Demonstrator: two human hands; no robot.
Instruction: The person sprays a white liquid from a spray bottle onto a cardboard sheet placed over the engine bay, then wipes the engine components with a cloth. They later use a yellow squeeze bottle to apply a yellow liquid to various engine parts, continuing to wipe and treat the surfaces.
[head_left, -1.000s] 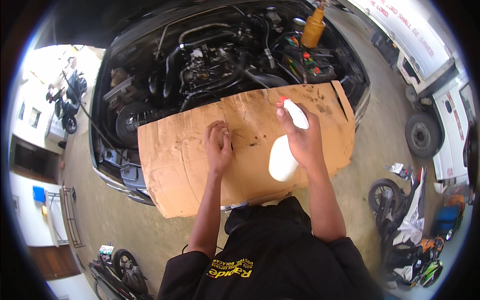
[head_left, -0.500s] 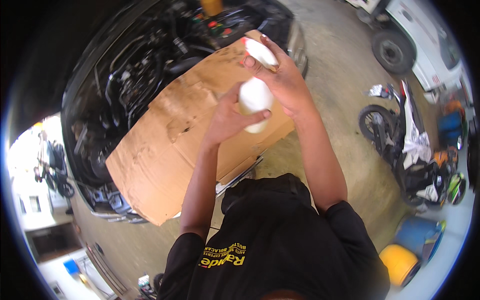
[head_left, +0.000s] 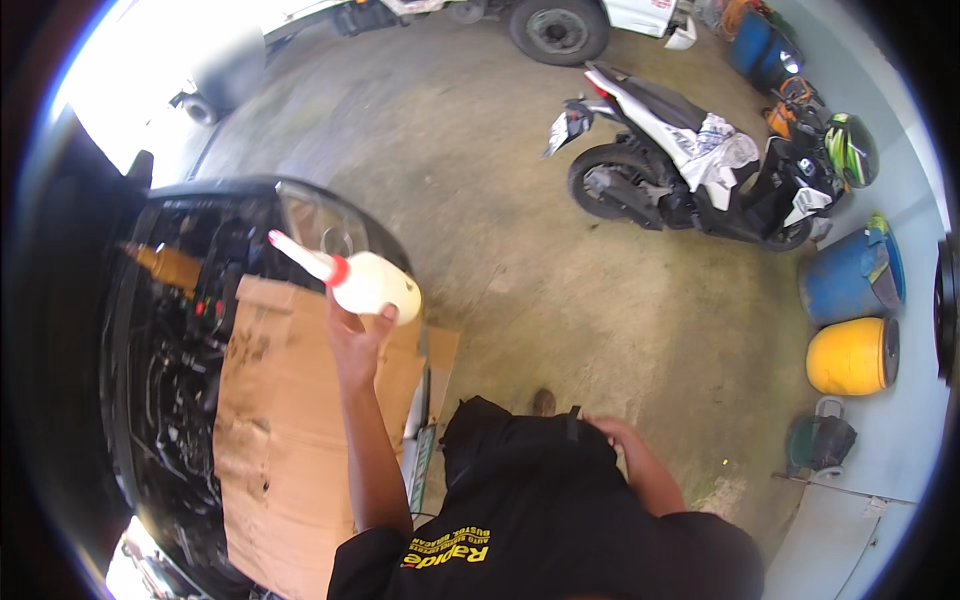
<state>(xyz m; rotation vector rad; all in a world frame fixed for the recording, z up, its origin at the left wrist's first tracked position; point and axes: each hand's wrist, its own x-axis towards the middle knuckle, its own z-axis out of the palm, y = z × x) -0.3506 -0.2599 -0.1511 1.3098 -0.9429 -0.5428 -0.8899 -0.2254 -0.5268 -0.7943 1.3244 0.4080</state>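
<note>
My left hand (head_left: 358, 345) is closed around a pale squeeze bottle (head_left: 378, 286), raised above the far end of a cardboard sheet (head_left: 300, 400). The bottle lies tilted in the grip, with a red collar and a long white spout that points up and left to a reddish tip. My right hand (head_left: 607, 428) is low beside my waist, at the edge of my black shirt. Its fingers are mostly hidden there, so what it may hold does not show.
The cardboard lies across the front of a car with its engine bay (head_left: 170, 370) exposed. An amber bottle (head_left: 168, 268) stands within it. To the right are a parked scooter (head_left: 680, 150), a blue barrel (head_left: 850, 275) and a yellow drum (head_left: 850, 357) along the wall.
My view has swung right. My right hand has left the bottle's white and red top and dropped to my waist. The left hand still holds the bottle, now with its spout in plain sight.
</note>
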